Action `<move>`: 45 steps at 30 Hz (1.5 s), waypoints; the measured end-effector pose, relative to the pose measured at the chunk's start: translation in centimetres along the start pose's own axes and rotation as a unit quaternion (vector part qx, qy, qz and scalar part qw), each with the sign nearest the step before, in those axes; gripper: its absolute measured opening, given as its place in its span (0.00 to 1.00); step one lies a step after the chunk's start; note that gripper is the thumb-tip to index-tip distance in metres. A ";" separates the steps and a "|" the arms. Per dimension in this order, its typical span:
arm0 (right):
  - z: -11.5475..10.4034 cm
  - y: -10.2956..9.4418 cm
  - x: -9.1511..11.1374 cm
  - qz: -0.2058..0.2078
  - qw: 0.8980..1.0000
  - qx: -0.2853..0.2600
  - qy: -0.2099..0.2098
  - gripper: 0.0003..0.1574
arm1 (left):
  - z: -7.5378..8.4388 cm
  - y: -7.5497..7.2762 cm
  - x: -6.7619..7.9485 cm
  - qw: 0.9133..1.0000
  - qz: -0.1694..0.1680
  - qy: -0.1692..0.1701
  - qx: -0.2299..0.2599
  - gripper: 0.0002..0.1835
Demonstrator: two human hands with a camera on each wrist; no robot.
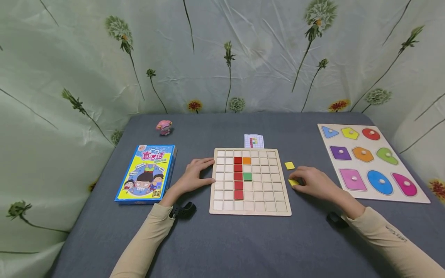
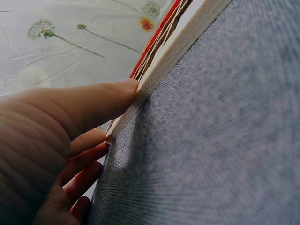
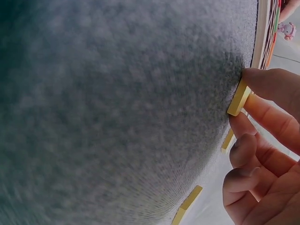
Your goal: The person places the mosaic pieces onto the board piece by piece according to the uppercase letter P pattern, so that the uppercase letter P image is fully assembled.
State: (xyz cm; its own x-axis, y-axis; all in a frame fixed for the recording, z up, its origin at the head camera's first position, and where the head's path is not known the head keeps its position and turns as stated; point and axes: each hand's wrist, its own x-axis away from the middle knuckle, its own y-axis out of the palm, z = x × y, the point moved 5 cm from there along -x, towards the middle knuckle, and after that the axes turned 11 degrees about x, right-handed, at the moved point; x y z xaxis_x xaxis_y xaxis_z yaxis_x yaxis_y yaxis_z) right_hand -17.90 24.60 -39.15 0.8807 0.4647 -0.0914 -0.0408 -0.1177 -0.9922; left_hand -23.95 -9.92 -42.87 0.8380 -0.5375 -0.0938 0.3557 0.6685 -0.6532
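A square wooden grid board lies flat in the middle of the table in the head view. In it, several red tiles form a column, with an orange tile and a green tile to its right. My left hand rests thumb and fingertips against the board's left edge, fingers fairly straight. Right of the board, my right hand pinches a yellow tile between thumb and fingers, low over the cloth. Another yellow tile lies just beyond it.
A small pattern card touches the board's far edge. To the left are a blue-and-yellow box and a pink figurine. A white shape-puzzle board with knobbed pieces lies at the right. A patterned curtain hangs behind the table.
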 end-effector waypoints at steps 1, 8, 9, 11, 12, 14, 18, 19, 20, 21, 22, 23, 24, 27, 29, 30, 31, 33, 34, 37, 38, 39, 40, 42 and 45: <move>0.0 0.0 0.0 0.000 1.000 0.000 0.003 0.11 | 0.0 0.0 0.0 1.000 0.000 0.001 0.000 0.36; 0.1 -0.5 -0.2 0.001 1.000 -0.008 0.005 0.10 | 0.0 0.1 -0.2 1.000 0.000 0.002 0.001 0.36; 0.1 -0.6 -0.3 0.001 1.000 -0.009 0.007 0.10 | 0.0 0.2 -0.2 1.000 0.000 0.002 0.001 0.36; 0.1 -0.6 -0.5 0.005 1.000 -0.008 0.009 0.10 | -0.1 0.2 -0.2 1.000 0.001 0.003 0.002 0.36; 0.1 -0.6 -0.6 0.009 1.000 -0.009 0.009 0.09 | -0.1 0.2 -0.2 1.000 0.001 0.003 0.002 0.36; 0.0 -0.6 -0.8 0.013 1.000 -0.010 0.012 0.09 | -0.1 0.1 -0.1 1.000 0.002 0.002 0.003 0.36; -0.2 -0.6 -1.0 0.026 0.999 -0.011 0.016 0.09 | 0.0 0.2 -0.1 1.000 0.001 0.000 0.003 0.36; -0.2 -0.6 -1.1 0.027 0.999 -0.011 0.018 0.09 | 0.0 0.2 -0.1 1.000 0.001 0.000 0.003 0.36; -0.2 -0.5 -1.2 0.030 0.999 -0.010 0.019 0.09 | 0.1 0.2 -0.1 1.000 0.001 0.001 0.002 0.36; -0.3 -0.6 -1.2 0.033 0.999 -0.011 0.019 0.09 | 0.1 0.2 -0.1 1.000 0.002 0.003 -0.001 0.36; -0.3 -0.6 -1.4 0.036 0.999 -0.012 0.018 0.09 | 0.2 0.2 -0.1 1.000 0.004 0.006 -0.001 0.36; -0.4 -0.7 -1.5 0.038 0.999 -0.012 0.017 0.09 | 0.2 0.1 -0.1 1.000 0.005 0.008 -0.002 0.36; -0.4 -0.7 -1.7 0.039 0.999 -0.012 0.017 0.10 | 0.3 0.1 0.0 1.000 0.007 0.010 -0.003 0.36; -0.7 -0.9 -2.4 0.040 0.999 -0.013 0.015 0.11 | 0.4 0.0 0.1 1.000 0.010 0.016 -0.003 0.35; -0.8 -0.9 -2.9 0.040 0.999 -0.013 0.016 0.12 | 0.4 -0.1 0.1 1.000 0.011 0.015 -0.002 0.35; -0.9 -1.0 -3.2 0.039 0.999 -0.013 0.017 0.12 | 0.4 -0.1 0.1 1.000 0.011 0.014 -0.002 0.35; -1.0 -1.0 -3.4 0.038 0.999 -0.013 0.017 0.12 | 0.4 -0.1 0.1 1.000 0.012 0.014 -0.002 0.35; -1.2 -1.1 -3.8 0.034 0.999 -0.013 0.018 0.13 | 0.4 -0.1 0.1 1.000 0.011 0.012 -0.001 0.35; -1.2 -1.1 -4.0 0.033 0.999 -0.013 0.017 0.13 | 0.4 -0.1 0.1 1.000 0.010 0.011 -0.001 0.35; -1.6 -1.0 -4.6 0.033 0.999 -0.010 0.013 0.13 | 0.3 -0.1 0.0 1.000 0.009 0.009 0.000 0.36; -1.7 -1.0 -4.8 0.034 0.999 -0.009 0.011 0.13 | 0.3 -0.1 0.0 1.000 0.008 0.009 -0.001 0.36; -1.8 -1.0 -4.9 0.034 0.999 -0.010 0.009 0.13 | 0.3 -0.1 0.0 1.000 0.008 0.007 0.000 0.36; -1.9 -0.9 -5.1 0.034 0.999 -0.010 0.009 0.13 | 0.3 -0.1 0.0 1.000 0.007 0.005 -0.001 0.36; -2.1 -0.9 -5.3 0.034 0.999 -0.010 0.008 0.14 | 0.3 -0.1 0.0 1.000 0.007 0.005 -0.002 0.36; -2.4 -0.9 -5.7 0.031 0.999 -0.013 0.010 0.14 | 0.3 -0.1 0.1 1.000 0.006 0.004 -0.001 0.36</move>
State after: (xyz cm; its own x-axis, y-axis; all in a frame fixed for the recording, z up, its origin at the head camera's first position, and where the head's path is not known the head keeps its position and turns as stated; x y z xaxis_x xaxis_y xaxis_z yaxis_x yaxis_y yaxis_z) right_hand -21.78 19.98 -37.57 0.8865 0.4377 -0.1498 -0.0831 -0.1680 -0.9823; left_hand -23.78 -9.86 -42.58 0.8389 -0.5337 -0.1070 0.3452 0.6737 -0.6534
